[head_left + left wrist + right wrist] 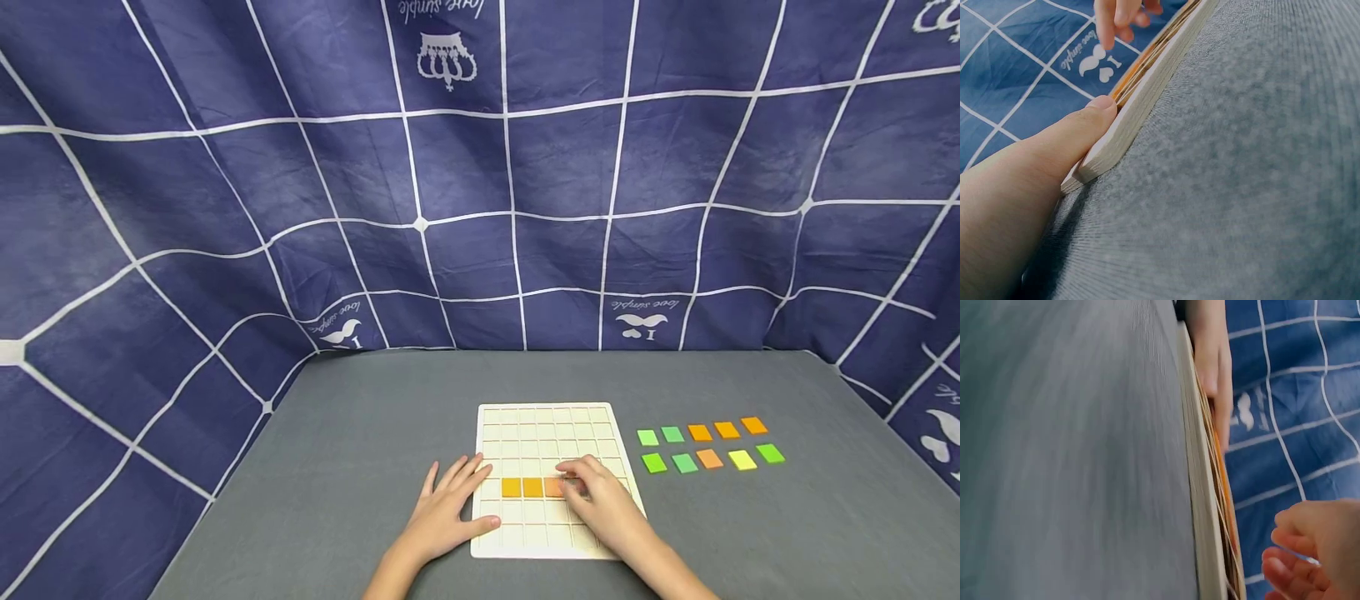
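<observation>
A white grid board (551, 425) lies on the grey table. Three orange tiles (521, 487) sit side by side in one of its rows. My left hand (450, 500) rests flat on the board's left edge with straight fingers; in the left wrist view its thumb (1085, 134) lies against the board's side (1141, 103). My right hand (592, 492) hovers low over the board, and its fingertips touch the rightmost orange tile (555, 487). Seen from the right wrist, its fingers (1300, 550) are loosely bent beside the board's edge (1200, 487).
Two rows of loose tiles (708, 446), green, orange and yellow, lie on the table right of the board. A blue cloth with white lines (480, 167) hangs behind and around the grey table (750, 533).
</observation>
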{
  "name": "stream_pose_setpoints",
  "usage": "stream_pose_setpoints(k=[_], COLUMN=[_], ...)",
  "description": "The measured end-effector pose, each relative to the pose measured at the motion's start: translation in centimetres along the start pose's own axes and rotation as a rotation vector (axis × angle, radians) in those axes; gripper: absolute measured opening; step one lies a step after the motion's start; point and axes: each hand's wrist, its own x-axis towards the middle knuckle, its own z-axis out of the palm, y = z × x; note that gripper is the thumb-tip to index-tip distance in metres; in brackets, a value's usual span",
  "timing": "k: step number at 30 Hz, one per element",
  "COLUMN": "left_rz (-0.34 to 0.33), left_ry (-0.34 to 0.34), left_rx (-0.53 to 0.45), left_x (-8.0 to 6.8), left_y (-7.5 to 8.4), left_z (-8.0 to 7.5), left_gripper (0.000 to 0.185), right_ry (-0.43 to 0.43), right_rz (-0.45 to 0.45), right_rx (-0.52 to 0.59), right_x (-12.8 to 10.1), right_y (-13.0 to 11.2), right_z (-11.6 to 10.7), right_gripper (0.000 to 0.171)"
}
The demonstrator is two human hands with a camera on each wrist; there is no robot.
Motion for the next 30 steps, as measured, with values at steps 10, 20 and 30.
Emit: stream_pose_setpoints(k=[10,20,30], left_rz=[0.032,-0.002,0.015], left_ry=[0.022,-0.014,0.006], left_rx=[0.043,0.032,0.048], left_x=[0.0,0.5,0.0], left_y=[0.0,0.3,-0.1], left_z=[0.1,-0.2,0.0], left_gripper=[0.071,0.073,0.072], right_ry=[0.036,0.001,0.006], right_rz=[-0.030,0.028,0.008], right_rx=[0.012,0.014,0.036], right_x=[-0.3,0.3,-0.1], right_y=[0.5,0.5,0.8], right_z=[2.4,2.0,2.6], right_gripper=[0.015,0.020,0.018])
